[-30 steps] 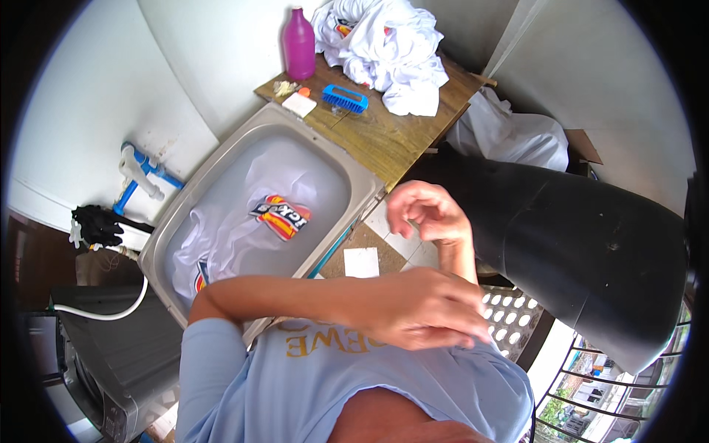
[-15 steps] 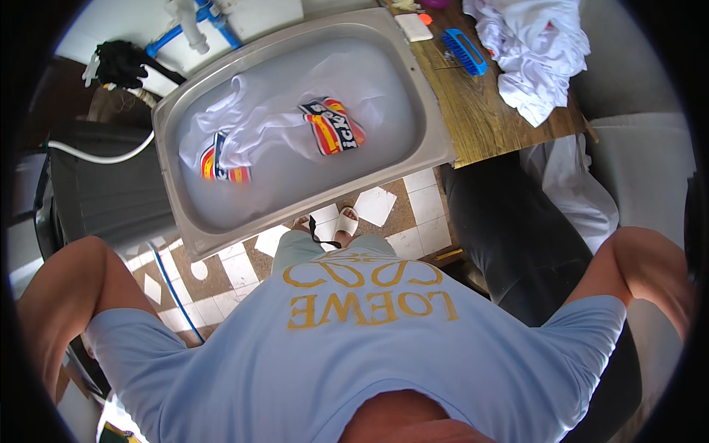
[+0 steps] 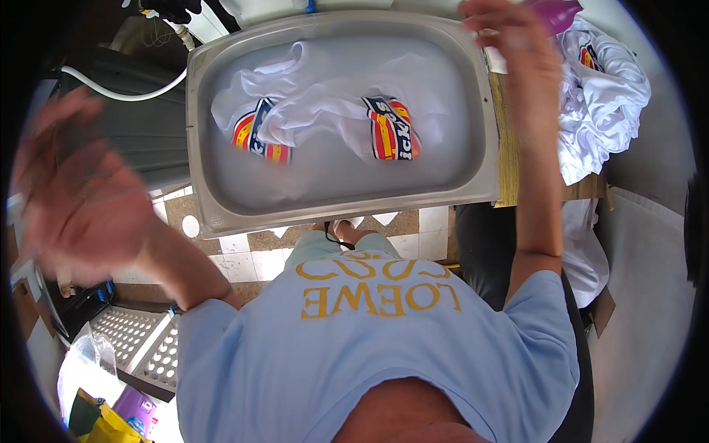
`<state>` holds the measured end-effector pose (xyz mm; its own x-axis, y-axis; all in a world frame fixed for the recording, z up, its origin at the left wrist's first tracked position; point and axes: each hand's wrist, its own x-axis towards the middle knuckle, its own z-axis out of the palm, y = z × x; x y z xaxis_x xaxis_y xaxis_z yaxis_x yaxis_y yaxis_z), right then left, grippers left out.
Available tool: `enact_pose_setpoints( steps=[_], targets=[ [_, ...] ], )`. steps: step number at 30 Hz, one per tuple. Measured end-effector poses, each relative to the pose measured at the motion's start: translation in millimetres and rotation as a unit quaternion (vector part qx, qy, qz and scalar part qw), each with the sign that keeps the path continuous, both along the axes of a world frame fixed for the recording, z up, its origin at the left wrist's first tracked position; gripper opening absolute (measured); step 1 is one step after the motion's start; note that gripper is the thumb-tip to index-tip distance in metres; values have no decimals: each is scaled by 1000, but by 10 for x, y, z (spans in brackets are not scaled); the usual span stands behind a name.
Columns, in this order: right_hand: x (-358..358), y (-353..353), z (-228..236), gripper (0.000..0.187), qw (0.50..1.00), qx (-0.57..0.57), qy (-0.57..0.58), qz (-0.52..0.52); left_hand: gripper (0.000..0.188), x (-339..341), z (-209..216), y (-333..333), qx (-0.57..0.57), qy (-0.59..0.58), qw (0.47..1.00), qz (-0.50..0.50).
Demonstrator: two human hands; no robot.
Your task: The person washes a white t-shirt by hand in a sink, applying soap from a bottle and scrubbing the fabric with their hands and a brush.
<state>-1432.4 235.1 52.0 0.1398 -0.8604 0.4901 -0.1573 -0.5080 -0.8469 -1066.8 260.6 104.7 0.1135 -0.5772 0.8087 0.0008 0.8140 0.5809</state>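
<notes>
Left hand: blurred by motion, raised at the left over the dark appliance [image 3: 125, 136]; the hand [image 3: 81, 196] looks open, fingers apart, gripping nothing visible.
Right hand: also blurred [image 3: 517, 48], above the basin's far right corner, fingers loosely extended and apart; contact with the bottle cannot be told.
Purple bottle: cut by the upper edge, partly behind the right hand [image 3: 559, 15].
White garment: lies in the cloudy water of the basin [image 3: 490, 159], its submerged edges hard to trace [image 3: 314, 111].
Wooden counter: partly covered by the right forearm and white laundry pile [image 3: 509, 166].
</notes>
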Motion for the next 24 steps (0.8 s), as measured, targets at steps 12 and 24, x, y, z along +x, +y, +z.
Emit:
enact_pose_setpoints(
  steps=[12, 24],
  targets=[
    [801, -766, -2286, 32, 900, 135, 415, 2, 48, -236, -2560, -528, 384, -412, 824, 60],
    [1052, -986, -2205, 26, 939, 117, 279, 160, 23, 4, -2731, -619, 546, -239, 798, -93]
  ],
)
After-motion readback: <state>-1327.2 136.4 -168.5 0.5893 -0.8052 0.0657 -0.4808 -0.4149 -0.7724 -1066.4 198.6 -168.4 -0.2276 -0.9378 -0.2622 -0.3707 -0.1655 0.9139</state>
